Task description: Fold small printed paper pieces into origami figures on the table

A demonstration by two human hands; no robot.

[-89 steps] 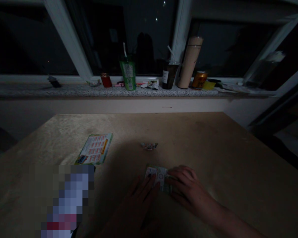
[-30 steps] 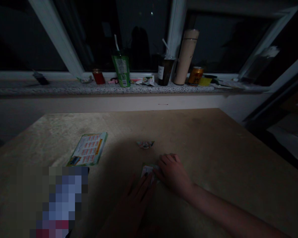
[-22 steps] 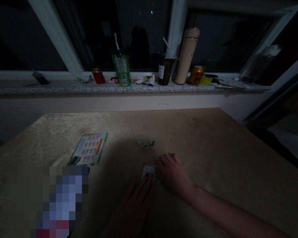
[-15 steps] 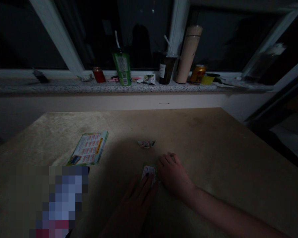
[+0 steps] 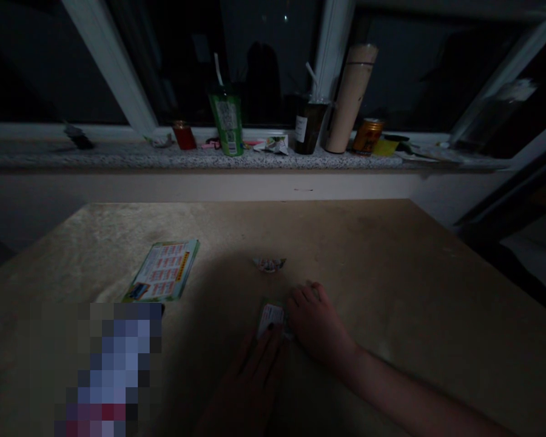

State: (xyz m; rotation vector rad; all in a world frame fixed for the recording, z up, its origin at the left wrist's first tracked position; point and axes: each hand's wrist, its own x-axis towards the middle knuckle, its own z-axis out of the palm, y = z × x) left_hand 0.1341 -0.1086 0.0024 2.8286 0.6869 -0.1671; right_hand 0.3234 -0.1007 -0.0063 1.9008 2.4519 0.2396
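one small folded-looking piece (image 5: 269, 266) sits on the table (image 5: 368, 249) at twelve o'clock from the printed paper (image 5: 272, 312), seemingly shaped already; the paper itself looks only part-way folded, with what is left hard to judge in this dimness. the left hand (image 5: 255, 371), from seven o'clock, lies flat on it, fingers slightly apart; the right hand (image 5: 316, 317), at three o'clock, is curled at its edge, and i cannot tell whether its fingertips clamp anything.

Left fingers (image 5: 264, 343) stretch forward (slightly spread), while right fingers (image 5: 308, 294) curl.
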